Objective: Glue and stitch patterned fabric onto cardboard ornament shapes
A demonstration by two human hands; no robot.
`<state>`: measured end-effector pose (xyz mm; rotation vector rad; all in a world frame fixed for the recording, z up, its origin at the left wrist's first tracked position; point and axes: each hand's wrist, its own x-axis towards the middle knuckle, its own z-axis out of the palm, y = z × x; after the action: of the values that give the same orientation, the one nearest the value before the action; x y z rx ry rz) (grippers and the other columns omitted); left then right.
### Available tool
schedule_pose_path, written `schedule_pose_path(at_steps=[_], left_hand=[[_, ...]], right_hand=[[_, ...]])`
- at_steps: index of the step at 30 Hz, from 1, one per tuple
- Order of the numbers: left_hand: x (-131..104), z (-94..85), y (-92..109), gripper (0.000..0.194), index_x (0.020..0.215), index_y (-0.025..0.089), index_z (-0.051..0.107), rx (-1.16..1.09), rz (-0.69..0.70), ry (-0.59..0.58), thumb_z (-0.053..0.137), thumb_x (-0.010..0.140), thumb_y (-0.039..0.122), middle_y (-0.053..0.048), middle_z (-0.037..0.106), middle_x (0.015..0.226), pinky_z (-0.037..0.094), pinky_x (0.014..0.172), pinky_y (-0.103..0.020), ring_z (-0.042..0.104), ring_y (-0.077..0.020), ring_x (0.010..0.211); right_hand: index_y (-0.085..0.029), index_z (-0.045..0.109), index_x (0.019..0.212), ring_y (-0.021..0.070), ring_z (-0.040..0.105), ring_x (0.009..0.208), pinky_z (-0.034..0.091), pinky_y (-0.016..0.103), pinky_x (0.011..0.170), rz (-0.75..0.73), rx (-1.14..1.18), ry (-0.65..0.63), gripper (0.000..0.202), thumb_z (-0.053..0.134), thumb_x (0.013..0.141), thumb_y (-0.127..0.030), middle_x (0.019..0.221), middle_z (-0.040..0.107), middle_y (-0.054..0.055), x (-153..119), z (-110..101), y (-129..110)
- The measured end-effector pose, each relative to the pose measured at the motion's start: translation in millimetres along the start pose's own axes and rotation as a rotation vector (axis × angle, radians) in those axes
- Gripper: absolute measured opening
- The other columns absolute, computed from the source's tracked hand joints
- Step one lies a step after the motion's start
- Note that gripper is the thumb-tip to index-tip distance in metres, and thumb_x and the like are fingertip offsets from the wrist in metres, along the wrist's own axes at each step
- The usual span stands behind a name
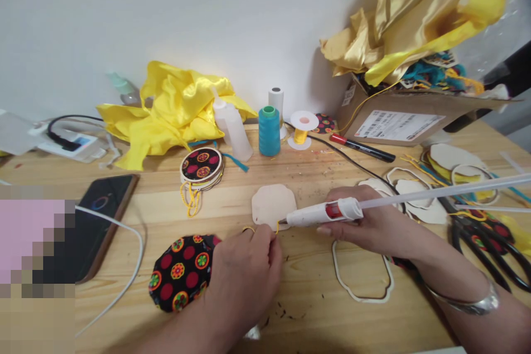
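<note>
My right hand [373,227] is wrapped round a white glue gun [309,214], with a long clear glue stick [440,191] running out of its back. The gun's metal tip touches or hovers at the lower edge of a cream scalloped piece [274,201] lying flat on the table. At that same edge my left hand [249,263] is closed in a pinch on a thin yellow cord [277,227]. A black fabric-covered piece with bright flower prints [178,274] lies left of my left hand, partly hidden by it. Below my right hand lies a thin scalloped outline frame [339,275].
Behind stand a teal thread cone [269,133], a yellow cord spool [300,135] and a squeeze bottle [236,133]. Yellow satin [170,105], a finished-looking patterned disc [202,165] and a phone [108,204] are left. Right are black-handled scissors [477,249], a marker [365,147] and a cardboard box [398,119].
</note>
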<state>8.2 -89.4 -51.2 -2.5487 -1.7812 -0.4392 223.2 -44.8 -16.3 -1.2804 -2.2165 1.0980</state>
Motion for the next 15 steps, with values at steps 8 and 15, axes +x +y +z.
schedule_pose_path(at_steps=[8, 15], left_hand=[[-1.2, -0.1, 0.7, 0.015, 0.069, 0.02, 0.059, -0.04, -0.007, 0.008, 0.052, 0.08, 0.026, 0.0, 0.062, 0.054, 0.036, 0.049, -0.029, 0.06, -0.0193, 0.052], [-3.3, -7.3, -1.0, 0.02, 0.077, 0.018, 0.062, -0.096, 0.081, 0.027, 0.047, 0.082, 0.03, -0.005, 0.064, 0.063, 0.043, 0.052, -0.033, 0.061, -0.0224, 0.058]], right_hand=[[-0.02, 0.047, 0.059, 0.0098, 0.04, 0.049, 0.03, 0.023, 0.044, 0.002, -0.006, 0.183, 0.031, 0.059, 0.079, -0.04, 0.055, 0.044, -0.003, -0.6, -5.1, 7.1], [-0.019, 0.054, 0.065, 0.0093, 0.037, 0.043, 0.026, 0.023, 0.039, 0.201, 0.181, 0.36, 0.034, 0.055, 0.079, -0.05, 0.051, 0.046, -0.003, 2.9, -22.4, 22.4]])
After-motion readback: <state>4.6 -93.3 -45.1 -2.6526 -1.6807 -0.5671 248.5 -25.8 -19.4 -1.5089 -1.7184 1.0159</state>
